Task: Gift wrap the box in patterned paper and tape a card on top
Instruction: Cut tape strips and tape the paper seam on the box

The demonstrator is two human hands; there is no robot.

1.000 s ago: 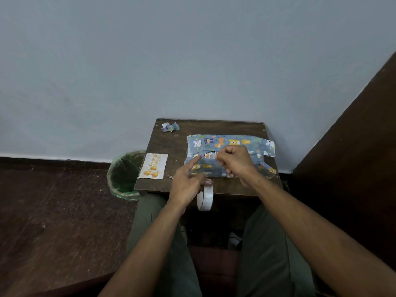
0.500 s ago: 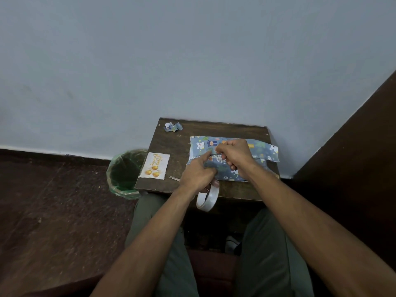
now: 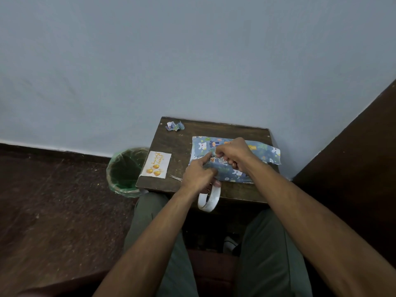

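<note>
Head view:

- The box, covered in blue animal-print wrapping paper [image 3: 233, 159], lay on the small dark wooden table [image 3: 177, 144], toward its 3 o'clock side; no bare box surface showed, so it could only be judged to lie beneath the paper.
- The right hand [image 3: 232, 153] sat on top of the parcel with fingers curled into a fist-like pinch near the seam. It seemed to be gripping the paper's overlap or a tape end, but which one could not be told. Holding there probably kept the fold tight.
- The left hand [image 3: 200, 174] came in from 7 o'clock of the parcel, index finger stretched onto the paper beside the right hand's knuckles, likely pressing the seam flat. Its lower fingers hooked the white tape roll [image 3: 209, 199], which hung off the table's near edge, kept close for the next strip.
- The paper's end at 3 o'clock stuck out loose and unfolded past the parcel, so the wrapping looked only partly done.
- The "Happy Birthday" card [image 3: 158, 165] with gold balloons lay flat at the table's 9 o'clock edge, well apart from the parcel, not yet taped on.
- A metal tip, perhaps scissors [image 3: 176, 177], showed between card and left hand, mostly hidden.
- Crumpled paper scraps [image 3: 174, 126] sat at the table's 11 o'clock corner.
- A green-lined waste bin [image 3: 126, 170] stood on the floor just beside the table at 9 o'clock.
- Both forearms crossed the near table edge and covered much of the parcel's near side.
</note>
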